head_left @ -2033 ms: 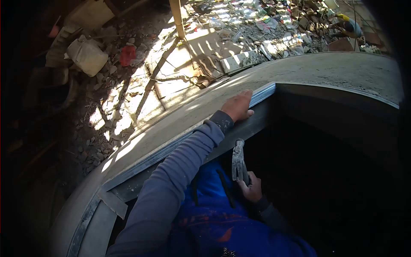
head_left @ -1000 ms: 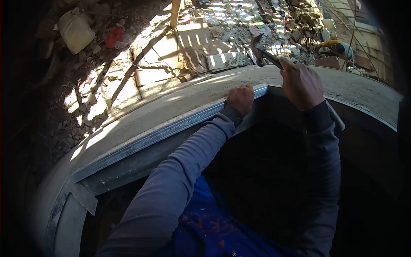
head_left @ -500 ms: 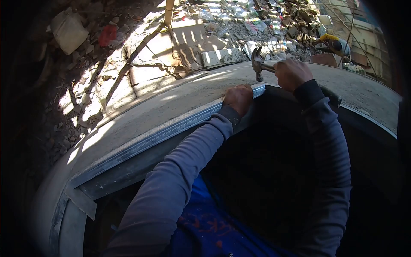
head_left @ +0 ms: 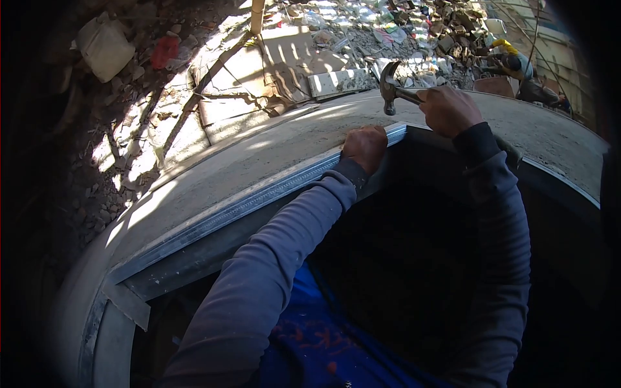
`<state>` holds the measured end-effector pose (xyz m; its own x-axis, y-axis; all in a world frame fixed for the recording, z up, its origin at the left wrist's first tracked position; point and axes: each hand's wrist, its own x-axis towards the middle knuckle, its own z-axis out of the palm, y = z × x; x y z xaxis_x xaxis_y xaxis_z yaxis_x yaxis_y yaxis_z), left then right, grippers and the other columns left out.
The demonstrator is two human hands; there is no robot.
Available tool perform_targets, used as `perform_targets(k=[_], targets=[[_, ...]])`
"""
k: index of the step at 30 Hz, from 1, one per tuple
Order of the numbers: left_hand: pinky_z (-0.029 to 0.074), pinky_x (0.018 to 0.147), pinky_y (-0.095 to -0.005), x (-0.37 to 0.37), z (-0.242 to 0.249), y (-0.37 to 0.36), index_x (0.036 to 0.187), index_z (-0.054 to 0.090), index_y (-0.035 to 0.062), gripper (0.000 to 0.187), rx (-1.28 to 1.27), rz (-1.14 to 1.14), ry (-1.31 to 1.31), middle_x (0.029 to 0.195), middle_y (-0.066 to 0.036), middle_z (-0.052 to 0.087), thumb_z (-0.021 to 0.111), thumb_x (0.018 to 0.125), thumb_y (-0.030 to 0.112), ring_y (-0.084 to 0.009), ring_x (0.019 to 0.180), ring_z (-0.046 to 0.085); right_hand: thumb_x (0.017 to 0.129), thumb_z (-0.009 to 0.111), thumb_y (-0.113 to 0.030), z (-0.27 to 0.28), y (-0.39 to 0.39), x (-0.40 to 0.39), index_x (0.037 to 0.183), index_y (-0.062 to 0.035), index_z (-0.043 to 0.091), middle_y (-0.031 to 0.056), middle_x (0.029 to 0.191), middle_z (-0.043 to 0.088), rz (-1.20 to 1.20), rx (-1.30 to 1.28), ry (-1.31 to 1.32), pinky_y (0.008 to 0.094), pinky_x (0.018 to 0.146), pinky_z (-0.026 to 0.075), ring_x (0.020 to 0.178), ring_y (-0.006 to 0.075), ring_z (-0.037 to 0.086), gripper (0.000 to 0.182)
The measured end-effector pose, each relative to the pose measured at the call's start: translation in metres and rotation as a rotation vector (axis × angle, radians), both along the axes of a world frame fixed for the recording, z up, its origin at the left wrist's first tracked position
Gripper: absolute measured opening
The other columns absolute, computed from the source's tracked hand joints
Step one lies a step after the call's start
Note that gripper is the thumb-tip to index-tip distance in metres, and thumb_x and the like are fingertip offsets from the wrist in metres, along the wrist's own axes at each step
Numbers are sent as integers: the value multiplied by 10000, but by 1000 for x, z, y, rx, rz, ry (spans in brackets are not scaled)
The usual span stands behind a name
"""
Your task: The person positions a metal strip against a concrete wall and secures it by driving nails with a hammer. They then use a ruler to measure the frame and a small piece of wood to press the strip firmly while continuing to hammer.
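Note:
My right hand is wrapped around the handle of a claw hammer. The steel head is held just above the far corner of the opening, with the claw pointing up. My left hand is closed over a ribbed metal strip, close to that corner and below the hammer head. Its fingertips are partly hidden, so a small thing pinched in them would not show. The strip runs along the edge of a grey concrete surface and borders the dark opening in front of me.
Rubble and plastic litter cover the ground beyond the ledge. A wooden pole, a white sack and a red plastic piece are at the upper left. Another person in yellow sleeves bends low at upper right.
The hammer has risen slightly above the corner with my right hand. My left hand keeps its place on the strip. The person in the background has shifted posture and shows more.

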<state>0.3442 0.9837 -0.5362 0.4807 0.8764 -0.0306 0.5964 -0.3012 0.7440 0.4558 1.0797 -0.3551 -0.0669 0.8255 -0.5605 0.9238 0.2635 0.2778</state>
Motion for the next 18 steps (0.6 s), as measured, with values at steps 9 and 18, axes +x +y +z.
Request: perform_targets(k=[9, 18], targets=[[594, 676, -407, 2, -2, -1, 907, 641, 8, 101, 17, -4, 33, 835, -193, 706, 601, 840, 72, -328, 757, 732, 875, 587, -159, 22, -15, -6, 976, -56, 679, 201, 881, 699, -13, -7, -12, 502, 764, 528, 874, 389, 679, 171], [599, 687, -409, 2, -1, -2, 923, 635, 7, 106, 8, 1, 61, 853, -191, 708, 578, 858, 68, -325, 768, 734, 895, 537, -140, 30, -35, -7, 975, -52, 678, 196, 810, 686, -17, 105, 33, 509, 741, 527, 815, 392, 681, 185]])
